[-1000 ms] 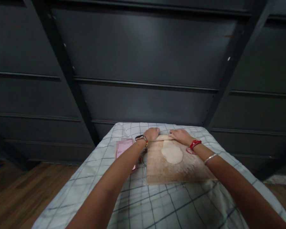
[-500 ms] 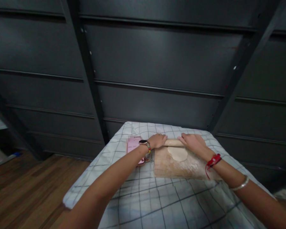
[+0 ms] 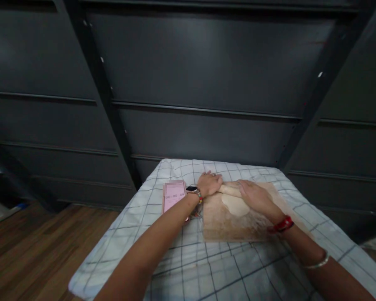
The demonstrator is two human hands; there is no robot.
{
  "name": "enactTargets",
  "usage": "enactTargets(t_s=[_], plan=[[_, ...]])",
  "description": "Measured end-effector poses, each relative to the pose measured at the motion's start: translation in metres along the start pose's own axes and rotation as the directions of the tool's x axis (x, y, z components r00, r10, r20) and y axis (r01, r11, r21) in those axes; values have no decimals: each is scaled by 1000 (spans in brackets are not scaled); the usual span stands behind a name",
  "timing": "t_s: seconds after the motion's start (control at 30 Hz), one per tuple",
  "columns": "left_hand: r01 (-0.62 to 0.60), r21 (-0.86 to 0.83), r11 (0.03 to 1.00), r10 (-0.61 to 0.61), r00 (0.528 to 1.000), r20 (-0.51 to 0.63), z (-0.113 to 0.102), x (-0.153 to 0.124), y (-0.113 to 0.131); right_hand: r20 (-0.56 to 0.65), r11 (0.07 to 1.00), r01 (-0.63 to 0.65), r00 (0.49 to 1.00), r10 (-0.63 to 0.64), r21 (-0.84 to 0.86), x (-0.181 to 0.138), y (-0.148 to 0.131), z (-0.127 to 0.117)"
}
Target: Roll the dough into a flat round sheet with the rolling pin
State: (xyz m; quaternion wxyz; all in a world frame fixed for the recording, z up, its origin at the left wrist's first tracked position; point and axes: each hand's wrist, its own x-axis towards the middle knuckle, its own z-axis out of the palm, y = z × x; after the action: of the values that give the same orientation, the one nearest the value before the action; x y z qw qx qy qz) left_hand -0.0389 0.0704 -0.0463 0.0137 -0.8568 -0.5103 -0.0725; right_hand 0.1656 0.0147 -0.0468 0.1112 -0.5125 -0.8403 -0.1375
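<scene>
Dark wall (image 3: 207, 62) spanning the full width behind. Far left: wood floor (image 3: 28, 259) showing below it. Checked cloth (image 3: 134, 234) covering the surface before me. Phone (image 3: 172, 200) lying on it, pink screen displaying digits, 2 zeros, 2 zeros, then what is looking like 44. Next, a dark watch (image 3: 192, 189) sitting on my left wrist, beads beside it. My left hand (image 3: 209, 184) is resting over the pin's left end, fingers reaching forward; how closely they are wrapping, I cannot tell. Pin (image 3: 230, 189) is bridging my 2 hands, lying across the dough's far edge. Dough (image 3: 236, 205), flat and pale, is spreading on the floury board (image 3: 219, 230). My right hand (image 3: 258, 198) is lying over the pin's right end, fingers side by side, undersides hiding; cannot tell their grip. Red band (image 3: 283, 225) circling that wrist; bangle (image 3: 321, 260) hanging farther up.
</scene>
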Motion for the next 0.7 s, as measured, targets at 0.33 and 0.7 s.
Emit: enactTargets(t_s=[0.33,0.7], plan=[[-107,-53,993,108,994,4,-3,-33,-5,55,985,-141,988,147,-101,-32,-51,-12],[-118,-94,988,120,993,7,0,-65,-11,-50,988,-146,988,144,-50,-57,-86,-13]])
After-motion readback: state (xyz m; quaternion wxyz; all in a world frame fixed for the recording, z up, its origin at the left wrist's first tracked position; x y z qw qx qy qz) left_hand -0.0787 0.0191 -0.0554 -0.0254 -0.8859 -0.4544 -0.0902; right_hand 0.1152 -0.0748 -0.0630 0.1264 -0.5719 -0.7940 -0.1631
